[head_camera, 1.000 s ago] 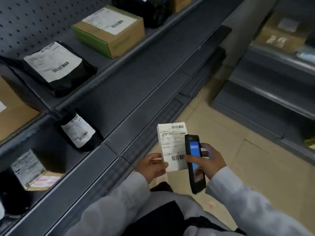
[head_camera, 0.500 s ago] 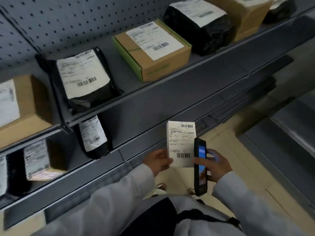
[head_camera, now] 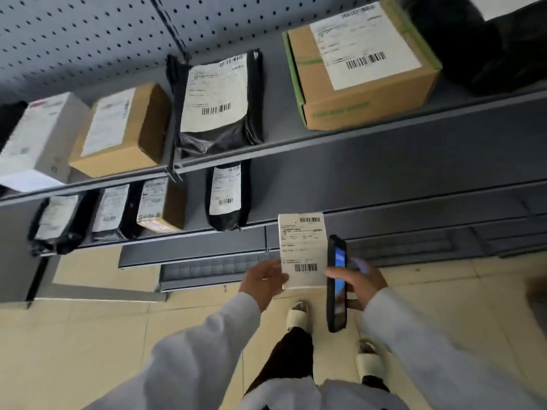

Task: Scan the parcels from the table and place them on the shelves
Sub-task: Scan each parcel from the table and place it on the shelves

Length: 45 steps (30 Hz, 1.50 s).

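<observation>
The small white cardboard parcel [head_camera: 302,251], label toward you, stands upright in front of the grey metal shelving [head_camera: 355,134]. Your left hand [head_camera: 262,281] grips its lower left corner. Just right of the parcel, your right hand [head_camera: 359,281] curls round the black handheld scanner [head_camera: 336,284], screen lit. You appear to be at the scanning step. Next, judge a bare spot: the lower shelf right of the black poly-bag parcel [head_camera: 226,196] looks free.

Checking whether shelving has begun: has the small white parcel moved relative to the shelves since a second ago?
Cannot tell: the left hand holds the white parcel below the lower shelf edge as before; the camera itself swung.
</observation>
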{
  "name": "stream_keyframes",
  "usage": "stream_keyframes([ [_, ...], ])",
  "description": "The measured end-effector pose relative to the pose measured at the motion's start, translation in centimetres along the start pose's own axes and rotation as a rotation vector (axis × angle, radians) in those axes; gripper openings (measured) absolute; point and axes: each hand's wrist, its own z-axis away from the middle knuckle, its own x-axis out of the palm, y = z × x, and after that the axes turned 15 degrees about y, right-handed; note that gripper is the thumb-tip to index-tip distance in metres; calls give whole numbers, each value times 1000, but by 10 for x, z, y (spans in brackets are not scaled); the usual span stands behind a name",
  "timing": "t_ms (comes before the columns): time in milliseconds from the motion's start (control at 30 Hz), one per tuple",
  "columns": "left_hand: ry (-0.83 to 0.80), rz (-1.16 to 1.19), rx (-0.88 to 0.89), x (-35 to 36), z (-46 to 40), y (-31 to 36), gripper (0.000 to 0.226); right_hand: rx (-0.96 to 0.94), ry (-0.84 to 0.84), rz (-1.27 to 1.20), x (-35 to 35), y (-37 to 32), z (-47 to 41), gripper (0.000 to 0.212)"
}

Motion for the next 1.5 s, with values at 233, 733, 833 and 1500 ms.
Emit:
stream_keyframes([
  [233,34,173,-10,10,-38,30,26,-123,-4,124,13,-32,-31,63],
  [733,189,-1,157,4,-137,81,37,-107,9,1,82,-101,-99,64],
  [833,219,-35,202,3,-143,76,36,-100,-4,-36,88,-97,-104,63],
  [1500,259,-54,264,-12,-92,66,38,-148,-23,-140,53,-68,-73,49],
])
